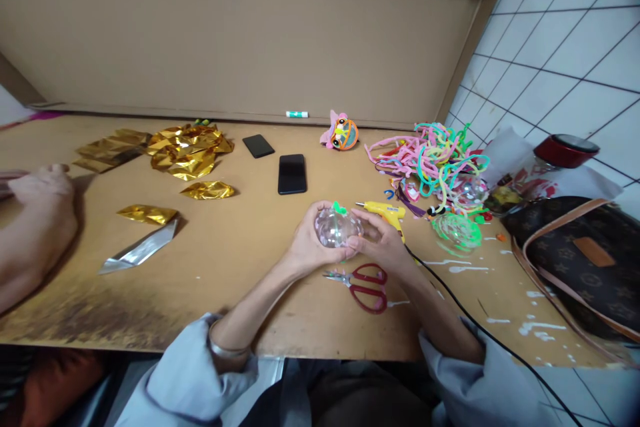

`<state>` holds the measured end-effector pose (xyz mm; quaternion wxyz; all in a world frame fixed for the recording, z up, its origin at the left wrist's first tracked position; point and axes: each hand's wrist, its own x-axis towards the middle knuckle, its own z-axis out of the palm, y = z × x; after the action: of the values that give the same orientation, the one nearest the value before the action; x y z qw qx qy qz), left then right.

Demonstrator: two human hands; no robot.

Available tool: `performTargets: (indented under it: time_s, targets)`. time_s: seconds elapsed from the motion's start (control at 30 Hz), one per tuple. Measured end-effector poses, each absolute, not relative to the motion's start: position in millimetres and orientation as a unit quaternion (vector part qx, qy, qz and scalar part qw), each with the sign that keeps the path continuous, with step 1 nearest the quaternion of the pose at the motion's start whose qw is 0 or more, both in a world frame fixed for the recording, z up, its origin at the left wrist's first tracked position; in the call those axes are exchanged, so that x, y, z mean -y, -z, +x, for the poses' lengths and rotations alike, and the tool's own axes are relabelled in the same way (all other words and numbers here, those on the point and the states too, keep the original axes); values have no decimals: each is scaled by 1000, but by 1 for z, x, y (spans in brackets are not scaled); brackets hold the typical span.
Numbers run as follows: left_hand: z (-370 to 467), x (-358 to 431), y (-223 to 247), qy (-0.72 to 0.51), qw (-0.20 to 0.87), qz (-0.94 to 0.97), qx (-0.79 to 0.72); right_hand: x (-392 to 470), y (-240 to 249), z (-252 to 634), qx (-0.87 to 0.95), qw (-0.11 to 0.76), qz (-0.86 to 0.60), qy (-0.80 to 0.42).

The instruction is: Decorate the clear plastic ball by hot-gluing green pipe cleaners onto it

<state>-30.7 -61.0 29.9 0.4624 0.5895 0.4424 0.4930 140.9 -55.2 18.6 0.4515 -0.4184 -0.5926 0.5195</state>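
Note:
Between my two hands, above the table, is a clear plastic pumpkin-shaped ball (330,229) with a small green piece on top. My left hand (306,240) cups its left side and underside. Fingers and thumb of my right hand (383,240) grip its right side. Just below lies a pair of red-handled scissors (363,283), blades pointing left. Beyond my right hand rests a yellow glue gun (385,210), partly hidden by that hand, and a black cord runs toward the lower right.
Fuzzy pipe cleaners (430,157) are heaped at right, beside a green-and-clear ball (456,232), a red-lidded jar (555,153) and a brown handbag (575,260). Two phones (292,173), a decorated pink ornament (341,132) and gold foil (187,147) lie farther back. Another person's hands (43,193) are at left.

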Motion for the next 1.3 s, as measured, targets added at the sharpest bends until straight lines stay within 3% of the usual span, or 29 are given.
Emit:
performTargets:
  time_s: [0.17, 0.3, 0.37, 0.47, 0.57, 0.7, 1.0, 1.3]
  targets:
    - [-34, 59, -28, -489, 450, 598, -448, 56, -24, 145, 633, 441, -427, -471]
    - [-39, 57, -28, -488, 441, 586, -473, 45, -31, 170, 661, 500, -513, -225]
    - [-40, 56, -28, -482, 441, 586, -479, 38, -31, 184, 653, 485, -575, -91]
    - [-40, 55, -28, -479, 443, 587, -480, 31, -28, 194, 650, 331, -684, 5]
    - [-37, 56, -29, -482, 443, 583, -481, 29, -23, 188, 635, 153, -757, 14]
    - [-36, 55, -27, -483, 445, 583, -479, 25, -21, 177, 621, 90, -779, 5]
    - [-35, 51, -21, -495, 448, 574, -473, 18, -26, 180, 579, 125, -805, -18]
    - [-34, 52, -23, -505, 462, 561, -466, 39, -40, 185, 601, 354, -714, 54]
